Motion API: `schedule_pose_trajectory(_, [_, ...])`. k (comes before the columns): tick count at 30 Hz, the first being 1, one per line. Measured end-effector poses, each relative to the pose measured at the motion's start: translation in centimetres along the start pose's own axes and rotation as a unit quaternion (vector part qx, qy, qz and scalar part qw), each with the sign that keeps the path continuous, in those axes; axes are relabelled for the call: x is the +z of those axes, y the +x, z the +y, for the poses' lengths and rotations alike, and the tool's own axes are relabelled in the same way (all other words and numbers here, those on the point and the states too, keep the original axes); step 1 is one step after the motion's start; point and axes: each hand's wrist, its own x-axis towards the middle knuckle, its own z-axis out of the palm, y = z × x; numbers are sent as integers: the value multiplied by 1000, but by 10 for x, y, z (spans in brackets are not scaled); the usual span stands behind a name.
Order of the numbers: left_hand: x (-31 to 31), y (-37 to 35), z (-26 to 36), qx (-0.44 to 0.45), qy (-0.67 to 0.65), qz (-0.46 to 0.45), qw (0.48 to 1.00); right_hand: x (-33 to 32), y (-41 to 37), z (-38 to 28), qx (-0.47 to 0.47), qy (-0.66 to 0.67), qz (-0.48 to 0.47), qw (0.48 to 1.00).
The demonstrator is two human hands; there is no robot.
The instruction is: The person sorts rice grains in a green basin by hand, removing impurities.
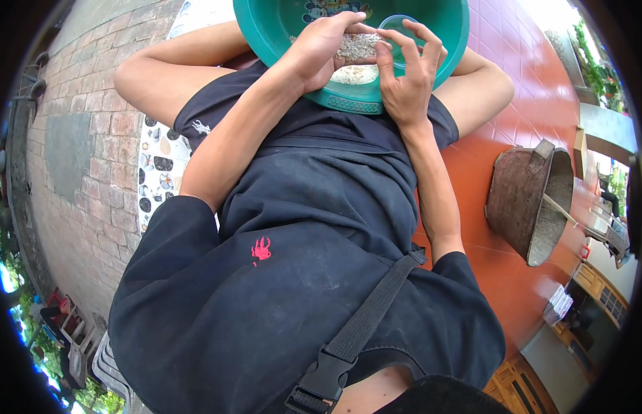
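My left hand (317, 54) is cupped over the green basin (259, 38), holding a small heap of whitish rice grains (359, 47). At the right edge of that heap, my right hand (412, 79) has thumb and forefinger close together in a pinch, its other fingers apart; whatever sits between the tips is too small to make out. Below both hands, more rice (355, 74) lies in the basin. Partly behind my right fingers shows the rim of a clear round container (398, 18). The basin rests on my lap, between my folded legs.
On the red tiled floor (466, 200) to the right, a large brown tub (517, 196) lies tilted, with a stick at its mouth. A patterned mat (155, 162) is under my left side, beside brick paving (111, 145). Stacked chairs (114, 369) stand at lower left.
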Motion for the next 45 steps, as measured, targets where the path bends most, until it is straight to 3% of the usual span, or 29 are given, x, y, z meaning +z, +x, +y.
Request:
schedule_pose_trajectory(3, [3, -6, 3, -22, 7, 26, 999, 4, 0, 3, -47, 3, -31, 998])
schedule_pose_trajectory(5, [-3, -4, 2, -56, 1, -54, 997, 3, -1, 3, -51, 0, -35, 998])
schedule_pose_trajectory(9, [-9, 3, -6, -63, -5, -47, 997, 2, 1, 0, -75, -18, -36, 996])
schedule_pose_trajectory(25, [1, -7, 3, -57, 53, -56, 995, 4, 0, -1, -58, 7, -65, 996])
schedule_pose_trajectory(31, [-5, 1, -3, -59, 42, -52, 996, 2, 1, 5, -21, 73, -28, 997])
schedule_pose_trajectory(33, [-3, 0, -2, -54, 49, -47, 996, 4, -1, 10, 55, 131, 2, 990])
schedule_pose_trajectory(43, [-2, 0, 3, -61, 14, -53, 997, 0, -1, 12, 116, 121, 63, 984])
schedule_pose_trajectory(45, [-2, 0, 4, -66, 16, -50, 996, 2, -1, 7, 194, 142, 131, 962])
